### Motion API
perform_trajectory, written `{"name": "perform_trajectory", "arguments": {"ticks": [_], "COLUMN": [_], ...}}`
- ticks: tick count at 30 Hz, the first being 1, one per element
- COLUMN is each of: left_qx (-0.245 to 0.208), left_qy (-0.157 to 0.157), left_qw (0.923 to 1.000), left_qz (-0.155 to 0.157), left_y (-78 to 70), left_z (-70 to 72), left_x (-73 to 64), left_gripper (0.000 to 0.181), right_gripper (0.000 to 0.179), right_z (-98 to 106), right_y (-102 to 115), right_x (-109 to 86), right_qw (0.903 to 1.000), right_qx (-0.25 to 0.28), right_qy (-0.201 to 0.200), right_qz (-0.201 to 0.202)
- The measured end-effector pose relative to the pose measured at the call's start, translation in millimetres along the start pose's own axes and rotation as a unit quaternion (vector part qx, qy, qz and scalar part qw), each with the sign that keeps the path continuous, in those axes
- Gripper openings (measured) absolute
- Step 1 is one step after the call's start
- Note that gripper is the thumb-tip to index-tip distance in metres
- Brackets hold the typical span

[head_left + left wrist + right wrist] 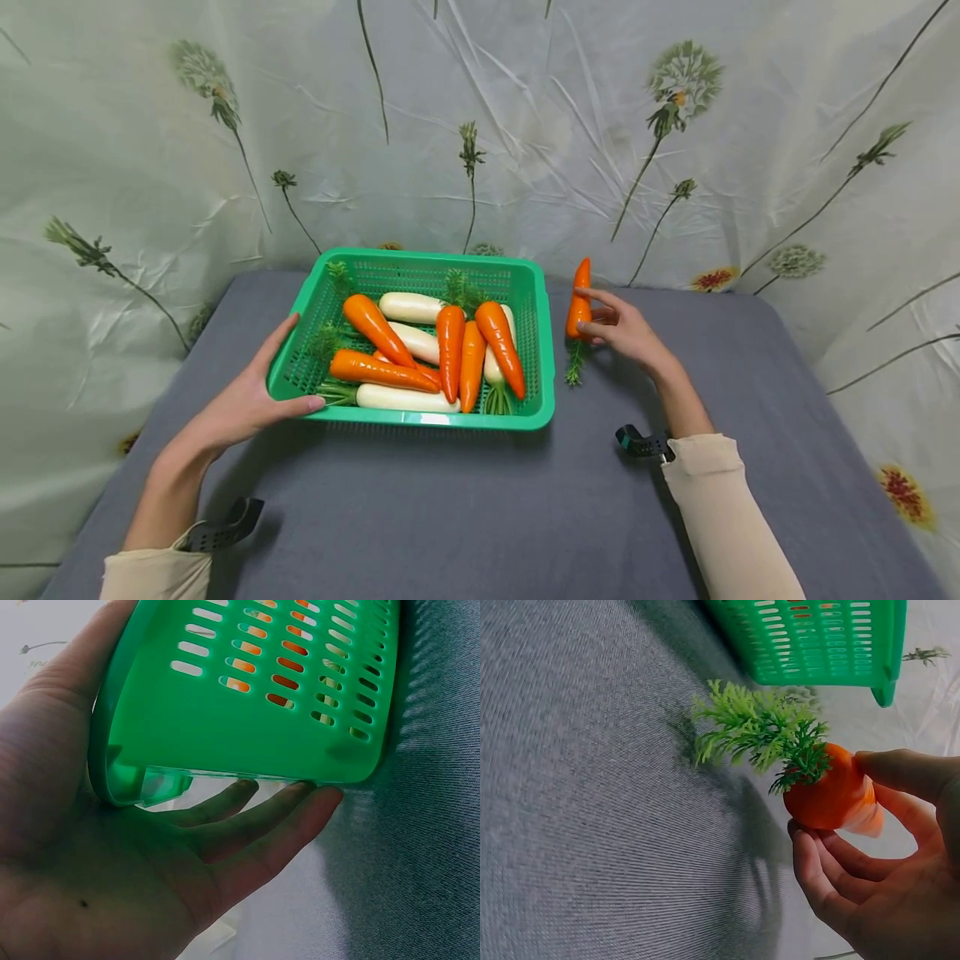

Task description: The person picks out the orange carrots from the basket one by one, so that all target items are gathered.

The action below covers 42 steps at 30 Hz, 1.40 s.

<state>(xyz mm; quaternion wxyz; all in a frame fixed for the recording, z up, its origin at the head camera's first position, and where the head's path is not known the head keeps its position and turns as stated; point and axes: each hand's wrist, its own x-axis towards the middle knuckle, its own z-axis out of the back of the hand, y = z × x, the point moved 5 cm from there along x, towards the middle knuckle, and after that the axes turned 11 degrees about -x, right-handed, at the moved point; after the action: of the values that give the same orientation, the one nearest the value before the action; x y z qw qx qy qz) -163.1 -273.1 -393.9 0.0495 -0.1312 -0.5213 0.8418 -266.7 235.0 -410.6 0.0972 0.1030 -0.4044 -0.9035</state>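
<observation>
The right hand point(626, 329) pinches a small orange plastic carrot with a green leafy top point(578, 310). The thumb and fingers point(832, 889) curl round its fat end. The carrot points away from the person, and its leafy top hangs toward them, just over the grey cloth-covered counter point(465, 508). The wrist view shows the carrot lifted a little, with its shadow on the cloth under it.

The left hand point(247, 404) holds the near left corner of a green plastic basket with slotted walls point(542, 333). The thumb lies on the front rim. The fingers point(262, 825) are stretched out under the basket's bottom edge, so the hand cups the corner. That corner looks tipped up a bit off the counter in the wrist view.

The basket sits between the two hands. The held carrot is just beside its right wall, not touching it.

Inside the basket lie more orange plastic carrots point(450, 350) and long white plastic radishes point(408, 398), all heaped together. Some carrots rest on top of the radishes. Their green tops point(330, 340) poke out at the ends.

Behind the basket and past both hands hangs a pale crinkled curtain printed with dandelion flowers point(675, 83). It wraps round the back and sides of the counter.

The person wears cream sleeves point(720, 508).
</observation>
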Motion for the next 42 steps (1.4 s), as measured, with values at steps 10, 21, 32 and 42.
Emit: {"name": "perform_trajectory", "arguments": {"ticks": [10, 21, 32, 42], "left_qx": [0.001, 0.003, -0.003, -0.006], "left_qy": [-0.001, -0.004, -0.001, -0.002], "left_qw": [1.0000, 1.0000, 0.9999, 0.9999], "left_qz": [0.004, 0.004, 0.012, 0.012], "left_y": [-1.5, -2.7, -1.3, -1.5], "left_z": [-1.5, -1.4, -1.8, -2.3], "left_x": [0.3, -1.6, -1.5, -1.7], "left_gripper": [0.119, 0.118, 0.118, 0.117], "right_gripper": [0.064, 0.055, 0.059, 0.063], "right_z": [-6, -10, -14, -17], "right_y": [-7, -8, -12, -13], "right_x": [2.3, 5.7, -0.4, -2.2], "right_qw": [0.9999, 0.9972, 0.9942, 0.9964], "right_qx": [-0.008, -0.072, -0.066, -0.013], "right_qy": [0.008, -0.008, -0.015, -0.006], "right_qz": [0.003, -0.019, -0.083, -0.083]}}
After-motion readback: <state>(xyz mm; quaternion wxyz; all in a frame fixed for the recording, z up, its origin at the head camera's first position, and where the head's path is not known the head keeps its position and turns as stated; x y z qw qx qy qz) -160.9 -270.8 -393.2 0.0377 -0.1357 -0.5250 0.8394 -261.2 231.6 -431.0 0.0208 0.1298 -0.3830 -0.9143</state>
